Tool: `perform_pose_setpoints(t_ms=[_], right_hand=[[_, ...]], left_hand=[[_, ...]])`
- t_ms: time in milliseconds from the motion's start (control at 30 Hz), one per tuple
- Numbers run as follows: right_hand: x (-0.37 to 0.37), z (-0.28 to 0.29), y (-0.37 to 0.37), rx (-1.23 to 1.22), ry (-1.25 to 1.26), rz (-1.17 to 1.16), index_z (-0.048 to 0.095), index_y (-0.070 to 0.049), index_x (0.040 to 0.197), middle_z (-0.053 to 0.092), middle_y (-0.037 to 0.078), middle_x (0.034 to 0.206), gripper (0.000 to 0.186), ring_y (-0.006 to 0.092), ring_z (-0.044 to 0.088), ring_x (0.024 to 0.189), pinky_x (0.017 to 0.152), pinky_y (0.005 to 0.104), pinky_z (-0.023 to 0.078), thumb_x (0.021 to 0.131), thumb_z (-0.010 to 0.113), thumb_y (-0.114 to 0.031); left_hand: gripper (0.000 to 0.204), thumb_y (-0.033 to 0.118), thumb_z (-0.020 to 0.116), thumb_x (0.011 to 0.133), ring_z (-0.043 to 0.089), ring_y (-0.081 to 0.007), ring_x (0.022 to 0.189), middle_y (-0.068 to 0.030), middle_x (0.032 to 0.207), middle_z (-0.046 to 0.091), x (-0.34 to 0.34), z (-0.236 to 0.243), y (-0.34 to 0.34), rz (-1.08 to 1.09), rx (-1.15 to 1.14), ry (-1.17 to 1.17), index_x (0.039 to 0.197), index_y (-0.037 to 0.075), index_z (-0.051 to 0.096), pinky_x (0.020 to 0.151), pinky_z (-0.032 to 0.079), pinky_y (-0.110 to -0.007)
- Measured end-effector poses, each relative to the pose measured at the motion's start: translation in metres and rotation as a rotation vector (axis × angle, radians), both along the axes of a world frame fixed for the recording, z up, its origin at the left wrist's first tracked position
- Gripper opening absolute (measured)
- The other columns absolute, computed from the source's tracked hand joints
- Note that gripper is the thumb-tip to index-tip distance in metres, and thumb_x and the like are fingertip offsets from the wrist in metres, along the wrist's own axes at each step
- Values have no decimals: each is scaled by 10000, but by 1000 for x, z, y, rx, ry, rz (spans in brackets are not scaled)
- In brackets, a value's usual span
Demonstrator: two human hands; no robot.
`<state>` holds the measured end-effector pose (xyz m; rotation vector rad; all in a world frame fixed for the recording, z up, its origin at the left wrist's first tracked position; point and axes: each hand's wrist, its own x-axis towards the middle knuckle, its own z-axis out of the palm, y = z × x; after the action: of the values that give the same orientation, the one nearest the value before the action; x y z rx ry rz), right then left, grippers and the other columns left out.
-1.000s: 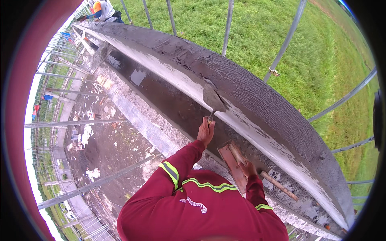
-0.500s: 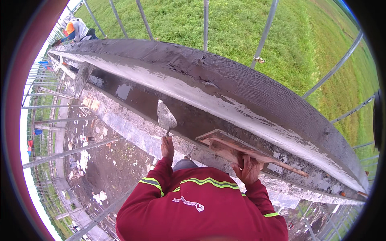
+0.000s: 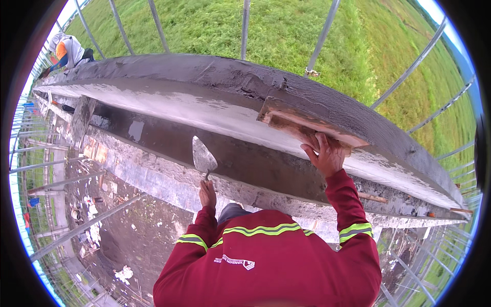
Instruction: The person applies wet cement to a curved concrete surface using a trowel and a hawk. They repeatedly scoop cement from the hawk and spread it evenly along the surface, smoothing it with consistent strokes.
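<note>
My left hand (image 3: 207, 194) grips the handle of a pointed metal trowel (image 3: 203, 154), held blade up at the near side of the wet concrete channel (image 3: 240, 166). My right hand (image 3: 327, 157) holds a reddish-brown wooden float (image 3: 292, 124) by its grip, its board against the curved wall (image 3: 194, 71) with fresh grey mortar along the top. The mortar near the float is rough and cracked in places. A wooden stick (image 3: 373, 198) lies in the channel to the right of my right sleeve.
A co-worker (image 3: 72, 52) in grey and orange bends over the wall at far left. Metal uprights (image 3: 322, 36) stand beyond the wall before green grass. A concrete block (image 3: 81, 123) crosses the channel at left. Below lies ground (image 3: 128, 240) with scattered debris.
My left hand has drawn the trowel back from the wall, lower and leftward. My right hand has lifted the float from the channel up against the wall's upper edge. The view has turned.
</note>
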<state>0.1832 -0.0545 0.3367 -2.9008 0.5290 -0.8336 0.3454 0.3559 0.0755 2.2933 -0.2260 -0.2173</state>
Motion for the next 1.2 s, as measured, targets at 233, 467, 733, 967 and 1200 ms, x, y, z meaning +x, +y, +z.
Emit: perform_pose_setpoints(t_ms=[233,467,733,967,1200], right_hand=[[81,-4,48,45,31,10,642,-48,1013,704,126,805,525,323,694,716,666,439,555,890,720,-552],[184,-13,109,-6,25,28,640,-61,1085,727,137,837,567,326,720,735,646,445,552,914,659,-601],[256,9,178,194,274,239,591,-3,1126,704,129,745,478,295,714,663,577,438,552,893,698,-406],[68,129,111,172,199,326,609,-54,943,657,116,805,304,318,682,758,678,421,531,915,696,-344],[-6,184,18,293,359,57,703,-96,1211,721,161,841,446,352,691,749,714,455,520,939,686,-449]], left_hand=[[424,366,519,1054,566,-520,884,-302,933,606,8,-2,20,59,-17,101,1174,-40,531,774,418,-561],[358,336,523,1052,613,-508,859,-277,903,660,27,-7,37,96,-48,3,1118,-14,548,738,452,-547],[401,357,511,1062,514,-454,717,-248,762,537,54,-15,47,108,-151,-65,1004,-40,502,678,369,-544],[458,380,529,1055,518,-478,765,-273,816,546,56,-15,55,27,-94,-107,1027,-77,515,728,400,-527],[365,365,533,1049,566,-467,749,-254,807,575,38,-10,35,-4,-49,-37,1010,3,505,680,408,-546]])
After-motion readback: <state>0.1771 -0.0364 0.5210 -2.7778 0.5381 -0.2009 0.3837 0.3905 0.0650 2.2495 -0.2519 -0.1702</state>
